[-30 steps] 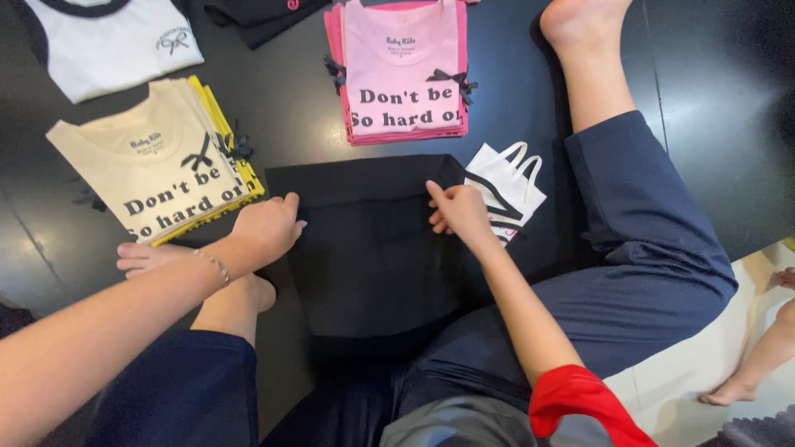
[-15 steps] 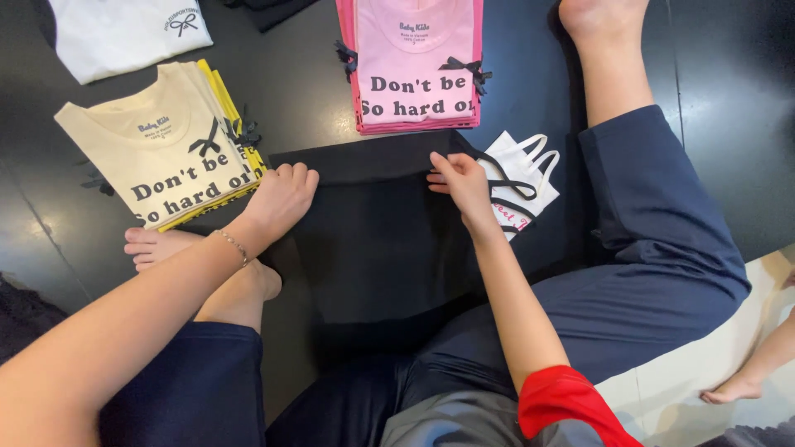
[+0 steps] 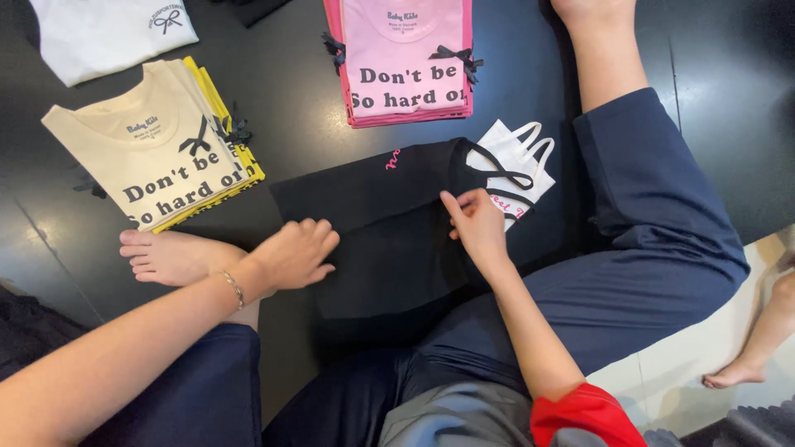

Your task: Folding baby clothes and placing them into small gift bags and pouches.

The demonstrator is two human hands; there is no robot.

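Your left hand (image 3: 294, 252) lies flat and open on the black shirt (image 3: 389, 232); your right hand (image 3: 476, 223) pinches its edge, hiding part of the white top (image 3: 517, 153).

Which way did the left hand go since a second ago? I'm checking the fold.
Yes. The left hand slid back toward the person, off the black garment's top edge and away from the cream shirt stack.

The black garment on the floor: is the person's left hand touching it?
Touching. The head view shows the left hand lying flat on the black garment, fingers spread over its left edge with no gap visible.
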